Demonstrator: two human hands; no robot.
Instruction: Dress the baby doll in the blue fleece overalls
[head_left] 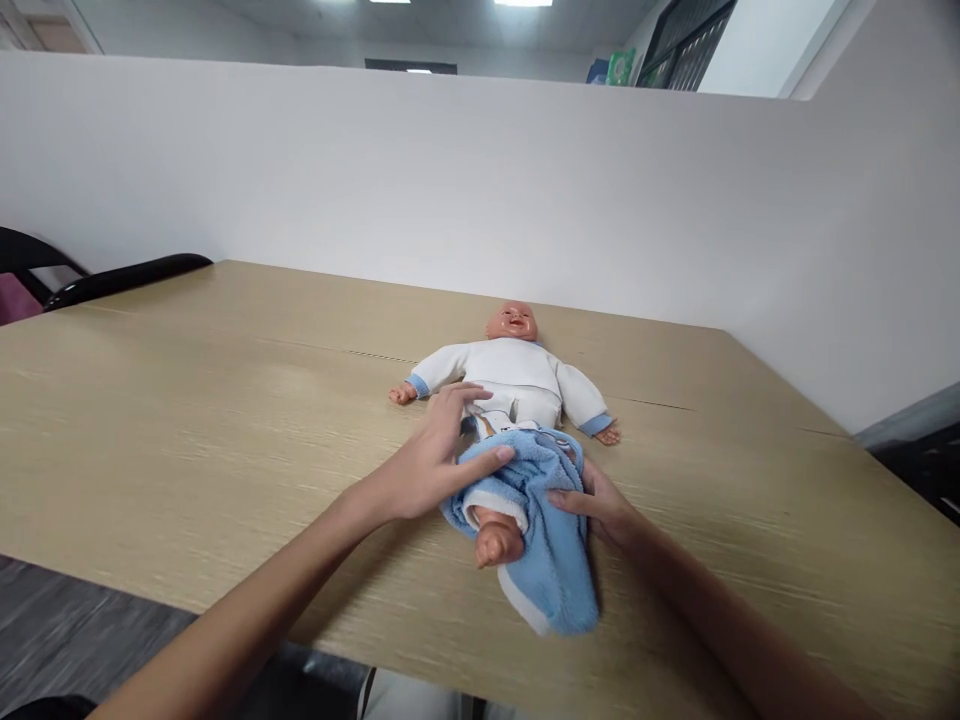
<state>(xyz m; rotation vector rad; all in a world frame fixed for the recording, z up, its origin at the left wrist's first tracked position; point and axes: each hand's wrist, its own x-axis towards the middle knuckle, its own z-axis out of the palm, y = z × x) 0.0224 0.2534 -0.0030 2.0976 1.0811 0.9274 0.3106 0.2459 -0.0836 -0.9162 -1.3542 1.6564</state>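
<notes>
A baby doll in a white top with blue cuffs lies on its back, its head away from me. Blue fleece pants with white trim are bunched around its legs. One bare foot sticks out of a leg opening, while the other pant leg hangs flat with no foot showing. My left hand spreads over the doll's hip, fingers stretched out and thumb resting on the pants. On the other side my right hand grips the pants, thumb in front and fingers partly hidden behind the cloth.
The doll lies on a wide wooden table with a seam across it. A white partition wall rises along the far edge. A black chair stands at the left, and a dark object is beyond the right edge.
</notes>
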